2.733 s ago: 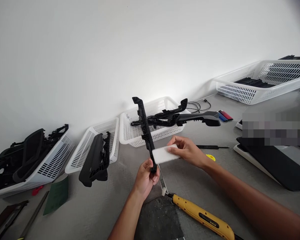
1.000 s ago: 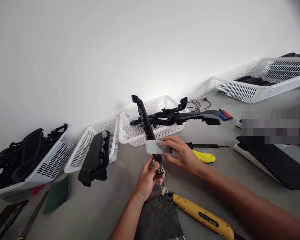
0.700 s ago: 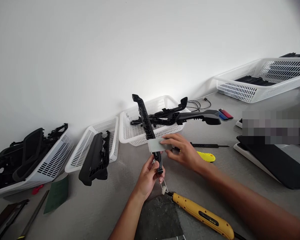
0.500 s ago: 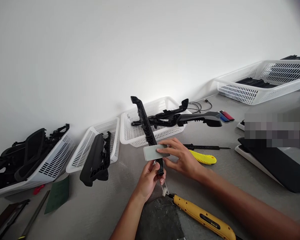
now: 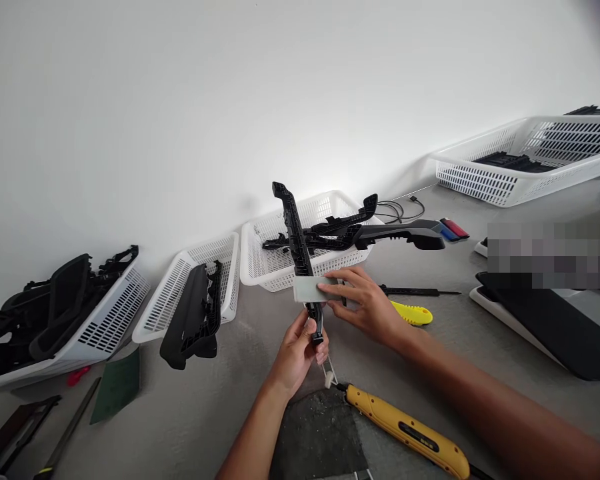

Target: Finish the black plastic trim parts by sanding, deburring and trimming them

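My left hand (image 5: 297, 350) is closed around the lower end of a long black ribbed plastic part (image 5: 295, 237), which is held up at a slant above the table. In my right hand (image 5: 367, 303) is a flat, pale grey rectangular block (image 5: 307, 289), gripped by its right end between fingers and thumb. The block lies across the black part, just above my left hand, and hides a stretch of it. Below my hands lies a yellow corded tool (image 5: 405, 430) with a thin wire loop at its tip, beside a dark pad (image 5: 320, 433).
A white basket (image 5: 265, 273) behind my hands holds black plastic parts. Other baskets (image 5: 147, 327) with parts stand left and far right. A yellow knife handle (image 5: 414, 314), a thin black tool (image 5: 420, 292), green sheet (image 5: 117, 387) and black-topped object (image 5: 555, 327) lie around.
The black part has shifted slightly right and stands a little more upright. My right hand and the block have moved slightly up and to the right.
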{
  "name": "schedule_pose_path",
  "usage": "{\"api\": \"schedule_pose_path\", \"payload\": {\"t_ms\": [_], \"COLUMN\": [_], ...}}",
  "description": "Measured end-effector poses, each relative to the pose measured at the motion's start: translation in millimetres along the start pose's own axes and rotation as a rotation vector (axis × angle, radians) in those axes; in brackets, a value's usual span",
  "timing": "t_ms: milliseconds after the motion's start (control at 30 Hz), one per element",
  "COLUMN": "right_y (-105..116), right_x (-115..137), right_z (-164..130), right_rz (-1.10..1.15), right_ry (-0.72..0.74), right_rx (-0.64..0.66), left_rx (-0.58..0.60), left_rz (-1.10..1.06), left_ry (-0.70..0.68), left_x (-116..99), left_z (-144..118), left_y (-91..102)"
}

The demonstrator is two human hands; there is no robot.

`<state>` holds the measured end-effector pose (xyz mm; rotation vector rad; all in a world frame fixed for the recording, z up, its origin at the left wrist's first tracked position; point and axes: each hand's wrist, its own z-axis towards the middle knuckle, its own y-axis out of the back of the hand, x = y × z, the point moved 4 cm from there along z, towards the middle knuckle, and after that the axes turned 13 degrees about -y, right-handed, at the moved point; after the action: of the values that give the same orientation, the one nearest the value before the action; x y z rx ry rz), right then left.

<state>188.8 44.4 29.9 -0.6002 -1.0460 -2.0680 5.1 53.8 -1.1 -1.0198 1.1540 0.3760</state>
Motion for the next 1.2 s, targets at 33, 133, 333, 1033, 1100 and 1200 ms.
{"api": "schedule_pose_path", "payload": {"t_ms": [33, 133, 333, 1033, 1100, 1200], "right_y": [1, 2, -12, -10, -7, -5], "right_x": [0, 6, 20, -5, -4, 1], "right_z": [0, -2, -11, -6, -4, -4], "right_rz": [-0.005, -0.028, 0.004, 0.444, 0.396, 0.352], "right_ry": [-0.018, -0.087, -0.378, -0.486, -0.497, -0.512], "right_rx": [-0.013, 0.026, 0.308, 0.316, 0.242, 0.211], "left_rx": [-0.005, -0.024, -0.121, -0.029, -0.010, 0.015], "left_rz": [0.002, 0.016, 0.110, 0.241, 0.292, 0.328], "left_ry": [-0.002, -0.017, -0.085, -0.048, -0.039, -0.029], "left_x": [0, 1, 3, 3, 4, 5], "left_z": [0, 0, 2, 1, 1, 0], "left_y": [-0.3, -0.3, 5.1, 1.2, 1.4, 3.0]}}
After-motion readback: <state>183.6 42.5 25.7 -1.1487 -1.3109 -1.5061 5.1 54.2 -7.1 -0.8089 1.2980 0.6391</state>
